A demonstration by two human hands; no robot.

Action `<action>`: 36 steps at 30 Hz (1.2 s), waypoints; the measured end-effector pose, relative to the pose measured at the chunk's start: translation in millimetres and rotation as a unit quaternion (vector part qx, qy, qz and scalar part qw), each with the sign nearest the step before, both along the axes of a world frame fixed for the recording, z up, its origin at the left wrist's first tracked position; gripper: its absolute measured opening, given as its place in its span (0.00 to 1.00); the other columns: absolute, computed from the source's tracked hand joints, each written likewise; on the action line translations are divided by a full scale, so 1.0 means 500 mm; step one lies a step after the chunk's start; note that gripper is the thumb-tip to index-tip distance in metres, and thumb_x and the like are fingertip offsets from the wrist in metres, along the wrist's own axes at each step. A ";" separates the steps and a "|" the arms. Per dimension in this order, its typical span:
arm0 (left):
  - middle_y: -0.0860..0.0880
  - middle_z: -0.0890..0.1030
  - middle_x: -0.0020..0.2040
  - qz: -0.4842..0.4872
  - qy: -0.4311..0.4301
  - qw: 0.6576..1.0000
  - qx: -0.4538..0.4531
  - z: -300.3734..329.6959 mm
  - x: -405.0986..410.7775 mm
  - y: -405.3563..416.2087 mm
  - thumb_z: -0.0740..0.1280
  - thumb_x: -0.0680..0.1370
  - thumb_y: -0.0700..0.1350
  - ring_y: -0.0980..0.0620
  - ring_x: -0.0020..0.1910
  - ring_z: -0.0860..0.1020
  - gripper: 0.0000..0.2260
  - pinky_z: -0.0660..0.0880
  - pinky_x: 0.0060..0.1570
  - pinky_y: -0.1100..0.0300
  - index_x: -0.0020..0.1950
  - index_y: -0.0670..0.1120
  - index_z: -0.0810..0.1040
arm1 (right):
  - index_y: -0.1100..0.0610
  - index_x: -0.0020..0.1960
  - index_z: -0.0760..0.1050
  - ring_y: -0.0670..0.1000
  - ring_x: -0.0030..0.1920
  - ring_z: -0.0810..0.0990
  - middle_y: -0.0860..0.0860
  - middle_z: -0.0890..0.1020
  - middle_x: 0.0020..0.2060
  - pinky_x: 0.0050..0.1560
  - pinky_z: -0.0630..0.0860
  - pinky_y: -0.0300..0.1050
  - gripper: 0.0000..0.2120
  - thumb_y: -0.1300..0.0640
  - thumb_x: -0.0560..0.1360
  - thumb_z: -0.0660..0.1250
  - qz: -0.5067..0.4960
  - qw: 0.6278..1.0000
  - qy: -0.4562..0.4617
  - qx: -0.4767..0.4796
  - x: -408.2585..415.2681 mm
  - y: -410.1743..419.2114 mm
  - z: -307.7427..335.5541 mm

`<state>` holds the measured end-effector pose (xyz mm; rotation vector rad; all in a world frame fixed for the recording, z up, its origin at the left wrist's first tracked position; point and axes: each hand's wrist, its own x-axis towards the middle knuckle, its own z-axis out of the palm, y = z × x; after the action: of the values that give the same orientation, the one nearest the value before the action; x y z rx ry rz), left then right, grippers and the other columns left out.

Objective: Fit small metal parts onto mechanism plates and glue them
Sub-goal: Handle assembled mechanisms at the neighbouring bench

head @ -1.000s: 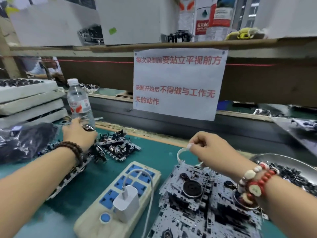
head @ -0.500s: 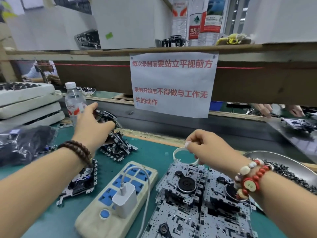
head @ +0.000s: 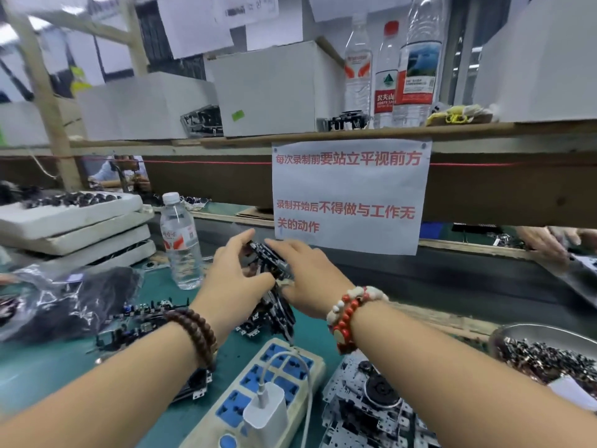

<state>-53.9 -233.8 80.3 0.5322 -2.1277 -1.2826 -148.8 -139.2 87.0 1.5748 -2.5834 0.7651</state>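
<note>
Metal mechanism plates (head: 269, 258), lifted at 12 o'clock above the green bench (head: 48, 367), are now grasped by both the left hand (head: 234, 279) and the right hand (head: 310, 279), which has left the stack of plates (head: 371, 412) at 5 o'clock

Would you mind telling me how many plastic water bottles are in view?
4. One water bottle stands on the green bench left of the hands; three shelf bottles stand together above the sign. Others may be hidden.
</note>
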 end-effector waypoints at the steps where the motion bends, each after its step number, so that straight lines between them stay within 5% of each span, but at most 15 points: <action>1: 0.46 0.68 0.65 -0.010 0.000 1.000 -0.002 0.001 0.002 0.000 0.64 0.73 0.36 0.37 0.58 0.73 0.30 0.71 0.33 0.62 0.71 0.57 0.61 | 0.48 0.75 0.53 0.56 0.70 0.62 0.50 0.62 0.72 0.68 0.66 0.53 0.33 0.62 0.76 0.63 -0.009 1.000 0.020 0.005 -0.001 -0.010 -0.002; 6: 0.48 0.67 0.63 -0.063 -0.009 0.998 -0.003 0.021 0.019 -0.008 0.64 0.73 0.34 0.58 0.42 0.74 0.30 0.70 0.26 0.71 0.71 0.55 0.62 | 0.51 0.70 0.60 0.55 0.60 0.74 0.53 0.73 0.62 0.58 0.74 0.53 0.26 0.60 0.75 0.65 -0.017 0.998 0.046 -0.035 0.000 -0.036 -0.011; 11: 0.48 0.67 0.63 -0.093 -0.012 0.996 -0.004 0.039 0.031 -0.022 0.63 0.73 0.33 0.61 0.33 0.73 0.31 0.69 0.25 0.71 0.70 0.57 0.62 | 0.51 0.66 0.61 0.56 0.55 0.76 0.53 0.75 0.58 0.50 0.72 0.47 0.24 0.64 0.74 0.64 -0.005 0.995 0.017 -0.095 0.012 -0.043 -0.015; 13: 0.49 0.72 0.56 -0.101 0.007 0.995 0.020 0.047 0.037 -0.022 0.62 0.73 0.31 0.62 0.22 0.69 0.30 0.66 0.21 0.69 0.68 0.59 0.64 | 0.51 0.65 0.61 0.56 0.53 0.76 0.55 0.76 0.57 0.47 0.71 0.47 0.23 0.65 0.74 0.62 -0.008 0.994 -0.010 -0.112 0.016 -0.043 -0.016; 16: 0.53 0.72 0.49 -0.100 0.018 0.992 0.069 0.053 0.041 -0.025 0.61 0.73 0.30 0.61 0.17 0.65 0.30 0.63 0.18 0.69 0.67 0.59 0.64 | 0.52 0.65 0.62 0.58 0.54 0.74 0.56 0.75 0.57 0.51 0.72 0.50 0.21 0.66 0.75 0.60 -0.012 0.994 -0.020 -0.106 0.019 -0.041 -0.019; 22: 0.53 0.71 0.52 -0.093 0.013 0.981 0.172 0.067 0.040 -0.029 0.61 0.74 0.30 0.59 0.26 0.77 0.30 0.73 0.25 0.64 0.70 0.56 0.64 | 0.54 0.73 0.58 0.55 0.63 0.68 0.53 0.71 0.64 0.63 0.69 0.50 0.27 0.66 0.76 0.60 -0.028 0.996 0.039 -0.075 0.011 -0.032 -0.029; 25: 0.49 0.73 0.51 -0.101 0.013 0.974 0.201 0.072 0.045 -0.032 0.60 0.74 0.29 0.60 0.26 0.77 0.30 0.75 0.26 0.63 0.70 0.54 0.64 | 0.53 0.72 0.59 0.53 0.64 0.66 0.51 0.70 0.65 0.65 0.66 0.48 0.25 0.63 0.78 0.60 -0.019 0.996 0.046 -0.074 0.007 -0.021 -0.033; 31: 0.48 0.75 0.53 -0.108 -0.007 0.966 0.235 0.069 0.053 -0.040 0.58 0.73 0.28 0.52 0.43 0.75 0.30 0.75 0.25 0.64 0.71 0.51 0.65 | 0.48 0.74 0.56 0.50 0.66 0.63 0.46 0.66 0.69 0.67 0.60 0.43 0.28 0.59 0.78 0.63 0.018 0.998 0.048 -0.047 -0.010 0.006 -0.038; 36: 0.49 0.74 0.52 -0.123 -0.009 0.963 0.241 0.068 0.060 -0.041 0.57 0.73 0.27 0.52 0.43 0.74 0.30 0.74 0.23 0.65 0.70 0.51 0.66 | 0.46 0.74 0.56 0.48 0.67 0.60 0.43 0.66 0.70 0.65 0.66 0.44 0.28 0.56 0.78 0.63 -0.012 0.997 0.061 -0.046 -0.023 0.018 -0.050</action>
<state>-24.0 -254.4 114.3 0.4824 -1.9353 -1.9663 -160.5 -130.4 62.2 1.5132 -2.4406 0.7485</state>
